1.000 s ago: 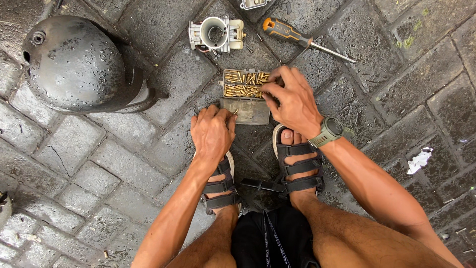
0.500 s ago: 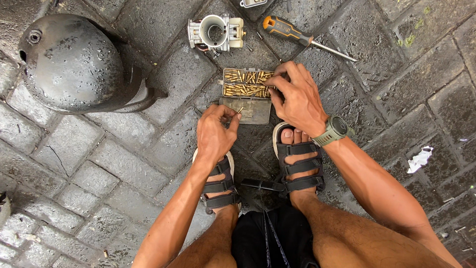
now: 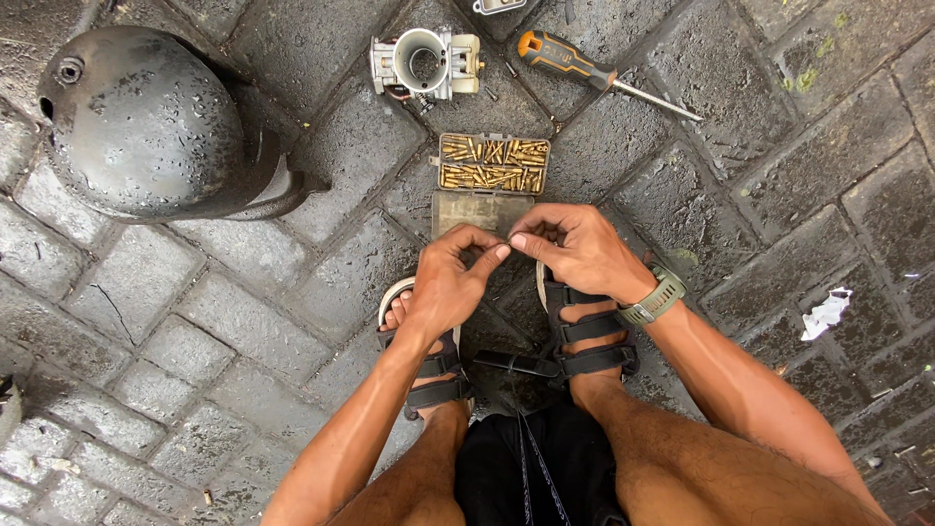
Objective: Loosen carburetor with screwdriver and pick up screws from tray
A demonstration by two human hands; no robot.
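My left hand (image 3: 450, 282) and my right hand (image 3: 577, 245) meet fingertip to fingertip just below an open small plastic box (image 3: 492, 164) filled with several brass jets. Between the pinched fingers sits something tiny, too small to make out. The box's lid (image 3: 477, 210) lies flat toward me, partly under my hands. A metal carburetor (image 3: 426, 62) rests on the paving beyond the box. An orange-and-black screwdriver (image 3: 589, 76) lies to its right.
A dark rounded motorcycle fuel tank (image 3: 146, 127) sits at the upper left on the brick paving. My sandalled feet are under my hands. A scrap of white paper (image 3: 824, 314) lies at the right. Another metal part (image 3: 503, 5) shows at the top edge.
My right hand has left the box of jets and drawn back toward me. My left hand rose to meet it, fingertips pinched together.
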